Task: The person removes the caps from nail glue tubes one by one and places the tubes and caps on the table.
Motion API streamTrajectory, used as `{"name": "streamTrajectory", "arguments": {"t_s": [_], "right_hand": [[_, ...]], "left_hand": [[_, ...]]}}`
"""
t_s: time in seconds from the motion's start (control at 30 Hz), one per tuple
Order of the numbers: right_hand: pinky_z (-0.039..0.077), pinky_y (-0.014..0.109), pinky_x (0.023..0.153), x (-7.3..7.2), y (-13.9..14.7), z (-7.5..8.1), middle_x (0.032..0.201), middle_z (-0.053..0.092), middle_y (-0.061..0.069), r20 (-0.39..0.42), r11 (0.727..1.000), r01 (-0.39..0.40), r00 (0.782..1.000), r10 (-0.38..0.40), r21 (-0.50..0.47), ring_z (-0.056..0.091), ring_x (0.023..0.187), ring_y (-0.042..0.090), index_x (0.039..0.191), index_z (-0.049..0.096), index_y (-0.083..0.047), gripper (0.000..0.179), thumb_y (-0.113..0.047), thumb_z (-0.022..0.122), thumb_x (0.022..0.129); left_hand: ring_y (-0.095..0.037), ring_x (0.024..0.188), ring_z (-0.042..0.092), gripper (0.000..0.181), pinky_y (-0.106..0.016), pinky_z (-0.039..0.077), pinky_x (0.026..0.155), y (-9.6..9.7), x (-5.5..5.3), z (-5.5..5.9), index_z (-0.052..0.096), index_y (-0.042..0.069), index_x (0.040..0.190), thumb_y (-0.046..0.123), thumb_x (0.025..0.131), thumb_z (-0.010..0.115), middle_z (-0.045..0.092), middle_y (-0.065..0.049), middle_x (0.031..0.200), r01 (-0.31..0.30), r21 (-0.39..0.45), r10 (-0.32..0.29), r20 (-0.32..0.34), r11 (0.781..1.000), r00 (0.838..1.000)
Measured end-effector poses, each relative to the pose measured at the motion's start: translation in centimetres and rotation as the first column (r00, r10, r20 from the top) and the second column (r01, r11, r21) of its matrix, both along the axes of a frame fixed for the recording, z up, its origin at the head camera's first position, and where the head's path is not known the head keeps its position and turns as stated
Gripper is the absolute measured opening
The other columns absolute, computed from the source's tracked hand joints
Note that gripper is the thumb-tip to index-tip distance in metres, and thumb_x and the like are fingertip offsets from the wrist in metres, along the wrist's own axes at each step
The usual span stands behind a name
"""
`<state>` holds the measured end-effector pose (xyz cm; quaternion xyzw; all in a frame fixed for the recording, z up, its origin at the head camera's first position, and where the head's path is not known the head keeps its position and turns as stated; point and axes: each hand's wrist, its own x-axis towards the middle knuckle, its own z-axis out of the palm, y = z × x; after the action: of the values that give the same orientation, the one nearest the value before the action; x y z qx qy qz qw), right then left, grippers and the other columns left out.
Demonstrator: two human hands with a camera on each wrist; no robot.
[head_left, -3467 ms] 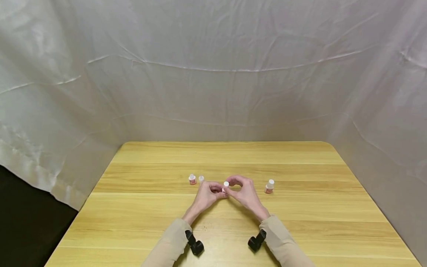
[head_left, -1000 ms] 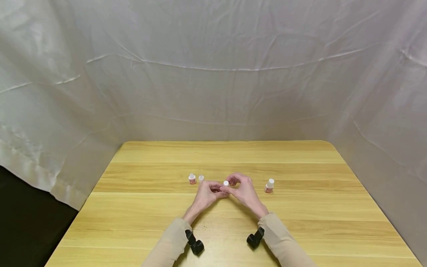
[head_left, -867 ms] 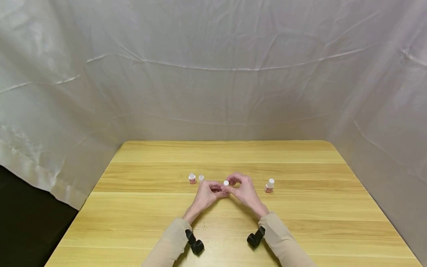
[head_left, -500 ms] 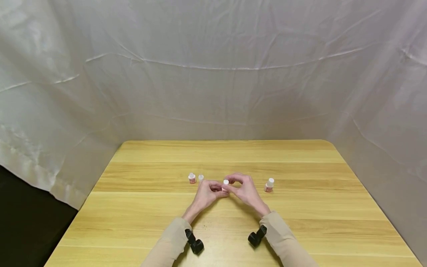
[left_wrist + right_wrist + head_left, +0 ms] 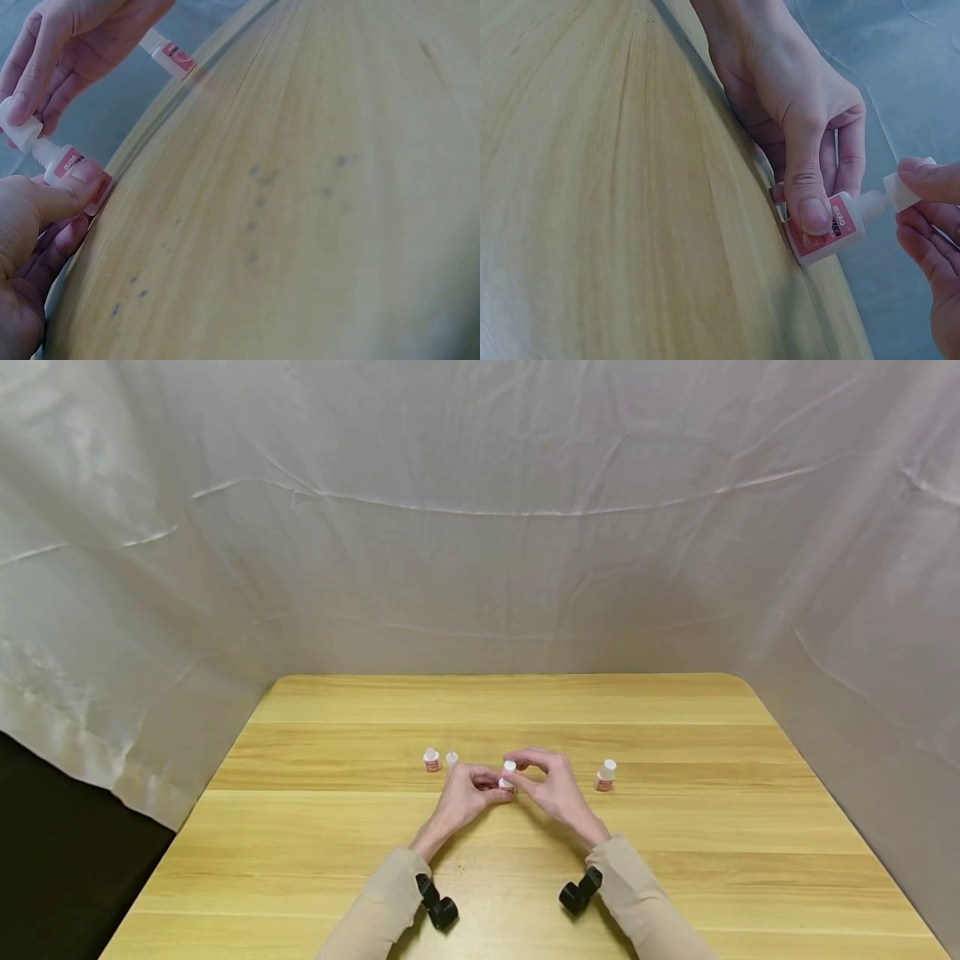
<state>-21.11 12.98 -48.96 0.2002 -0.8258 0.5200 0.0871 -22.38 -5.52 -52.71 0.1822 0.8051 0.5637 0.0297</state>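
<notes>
My left hand (image 5: pixel 463 793) grips a small white bottle (image 5: pixel 847 219) with a red label, its thumb across the label. The bottle stands upright, its base at the tabletop. Between thumb and fingers, my right hand (image 5: pixel 553 787) pinches a white cap (image 5: pixel 21 126). That cap sits just off the bottle's mouth, and the ribbed neck shows below it in both wrist views. Left of my hands stands another small bottle (image 5: pixel 432 763) with a narrow tip on top. Beside it is a small white piece (image 5: pixel 452 759), partly hidden behind my left hand.
To the right of my right hand stands a third red-labelled bottle (image 5: pixel 604 778) with a white cap on. All of this is on a wooden table (image 5: pixel 675 877). Pale grey sheeting (image 5: pixel 495 568) hangs behind and along both sides.
The cap has risen from the bottle's neck and leans slightly right, lifted by my right hand. More of the bottle shows beneath it. The left hand has hardly moved.
</notes>
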Motion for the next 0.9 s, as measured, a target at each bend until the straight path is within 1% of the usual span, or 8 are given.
{"name": "streamTrajectory", "arguments": {"t_s": [0.13,0.33,0.53,0.57,0.77,0.83,0.9], "right_hand": [[0.057,0.05,0.095,0.03,0.03,0.07,0.099,0.077,0.007,-0.003,1.0,0.004,1.0,-0.004,-0.002,0.07,0.093,0.021,0.109,0.074,0.0,0.025,-0.009,0.079,0.086],[0.055,0.043,0.098,0.03,0.09,0.26,0.102,0.077,0.008,0.006,1.0,0.011,1.0,-0.011,-0.012,0.069,0.095,0.021,0.11,0.074,0.0,0.025,-0.009,0.078,0.087],[0.057,0.042,0.094,0.01,0.15,0.44,0.103,0.077,0.009,-0.017,0.999,0.006,1.0,-0.007,-0.044,0.066,0.094,0.014,0.11,0.075,-0.004,0.023,-0.008,0.078,0.087],[0.057,0.041,0.094,0.01,0.15,0.47,0.103,0.077,0.01,-0.019,0.999,0.006,1.0,-0.007,-0.053,0.066,0.094,0.012,0.109,0.075,-0.004,0.023,-0.008,0.078,0.087],[0.057,0.038,0.094,0.06,0.13,0.71,0.105,0.076,0.013,-0.012,0.995,0.009,1.0,-0.01,-0.101,0.064,0.094,0.006,0.11,0.074,0.0,0.024,-0.008,0.077,0.087],[0.056,0.039,0.096,0.1,0.14,0.81,0.106,0.076,0.015,0.001,0.993,0.014,1.0,-0.014,-0.119,0.064,0.095,0.005,0.11,0.073,0.002,0.026,-0.007,0.078,0.087],[0.056,0.037,0.096,0.11,0.16,0.83,0.107,0.076,0.016,0.013,0.99,0.021,1.0,-0.02,-0.137,0.063,0.095,0.004,0.111,0.073,0.003,0.026,-0.007,0.077,0.087]], "left_hand": [[-0.017,0.081,0.077,0.023,-0.02,0.061,0.072,0.01,-0.03,-0.02,0.078,0.002,0.1,0.01,0.079,0.085,0.079,-0.015,0.095,-0.01,-0.007,0.01,0.013,1.0,1.0],[-0.019,0.082,0.077,0.023,-0.018,0.06,0.072,0.0,-0.06,-0.08,0.078,0.003,0.1,0.01,0.079,0.085,0.079,-0.014,0.096,-0.014,-0.013,0.014,0.022,1.0,1.0],[-0.02,0.082,0.077,0.023,-0.018,0.06,0.072,0.03,-0.09,-0.08,0.078,0.003,0.099,0.011,0.079,0.085,0.079,-0.014,0.094,-0.013,-0.008,0.013,0.026,1.0,1.0],[-0.02,0.082,0.077,0.023,-0.018,0.06,0.072,0.03,-0.07,-0.07,0.078,0.003,0.099,0.011,0.079,0.085,0.079,-0.014,0.094,-0.011,-0.007,0.012,0.025,1.0,1.0],[-0.019,0.081,0.077,0.023,-0.018,0.06,0.072,0.03,-0.01,-0.01,0.078,0.003,0.099,0.011,0.078,0.086,0.079,-0.014,0.094,-0.01,-0.006,0.01,0.021,1.0,1.0],[-0.019,0.08,0.077,0.023,-0.018,0.06,0.072,0.02,0.0,-0.02,0.078,0.003,0.098,0.011,0.078,0.086,0.079,-0.014,0.094,-0.011,-0.01,0.011,0.019,1.0,1.0],[-0.018,0.08,0.076,0.022,-0.018,0.06,0.071,0.02,0.0,-0.04,0.078,0.004,0.098,0.011,0.078,0.086,0.079,-0.013,0.093,-0.012,-0.014,0.012,0.017,1.0,1.0]]}}
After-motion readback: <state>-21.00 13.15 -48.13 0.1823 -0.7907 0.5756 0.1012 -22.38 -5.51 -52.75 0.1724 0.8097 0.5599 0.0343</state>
